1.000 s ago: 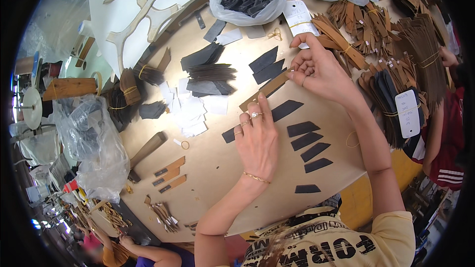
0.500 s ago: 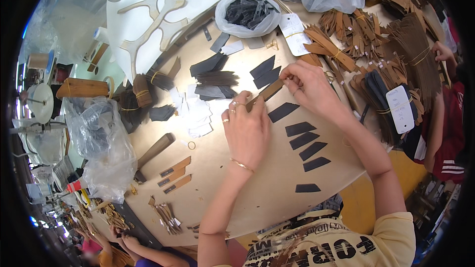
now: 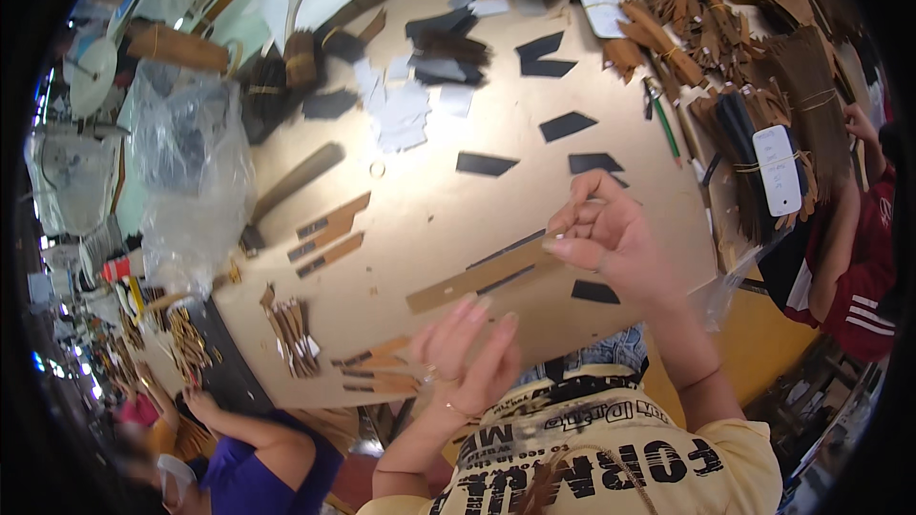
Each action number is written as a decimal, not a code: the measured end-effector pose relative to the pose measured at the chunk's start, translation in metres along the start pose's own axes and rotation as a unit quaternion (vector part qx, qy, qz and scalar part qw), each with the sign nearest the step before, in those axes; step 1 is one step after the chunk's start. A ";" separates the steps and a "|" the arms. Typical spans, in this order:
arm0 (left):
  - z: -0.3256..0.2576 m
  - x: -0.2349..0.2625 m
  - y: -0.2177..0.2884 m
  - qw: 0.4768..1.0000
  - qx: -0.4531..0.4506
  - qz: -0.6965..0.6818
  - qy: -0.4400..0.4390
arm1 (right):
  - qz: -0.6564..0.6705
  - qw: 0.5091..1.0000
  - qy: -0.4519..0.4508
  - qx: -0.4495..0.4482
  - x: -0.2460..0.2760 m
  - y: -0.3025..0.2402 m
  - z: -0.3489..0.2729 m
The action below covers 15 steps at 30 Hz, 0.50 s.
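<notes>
in the head view, holds the right end of a long brown strip point(image 3: 472, 280) over the bench point(image 3: 401, 229), with fingers of the right hand point(image 3: 611, 240) clamped on it. has the left hand point(image 3: 468, 348) just beside its near edge, fingers apart; cannot tell if touching. has, beyond the strip, a black piece point(image 3: 485, 164) and, at left, smaller brown pieces point(image 3: 343, 216).

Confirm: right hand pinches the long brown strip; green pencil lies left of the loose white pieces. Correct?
Wrong side: head view shows the green pencil right of the loose white pieces. The right hand does pinch the long brown strip.
</notes>
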<state>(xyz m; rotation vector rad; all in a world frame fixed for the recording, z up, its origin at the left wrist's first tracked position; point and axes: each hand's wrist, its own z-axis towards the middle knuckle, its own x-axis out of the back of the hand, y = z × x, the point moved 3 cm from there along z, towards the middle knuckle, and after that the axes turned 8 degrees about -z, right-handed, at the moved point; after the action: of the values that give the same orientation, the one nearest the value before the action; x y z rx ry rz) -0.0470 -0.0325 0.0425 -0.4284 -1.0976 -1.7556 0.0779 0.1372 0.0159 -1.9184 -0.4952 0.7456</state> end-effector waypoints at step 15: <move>-0.059 -0.068 -0.009 0.967 0.180 0.004 -0.181 | -0.464 0.874 0.120 0.077 -0.024 0.049 -0.016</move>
<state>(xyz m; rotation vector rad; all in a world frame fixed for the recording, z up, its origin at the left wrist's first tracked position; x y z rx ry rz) -0.0124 -0.0430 -0.0407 -0.5359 -1.6374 -1.4590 0.0724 0.0904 -0.0165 -1.3490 -1.0467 -0.0863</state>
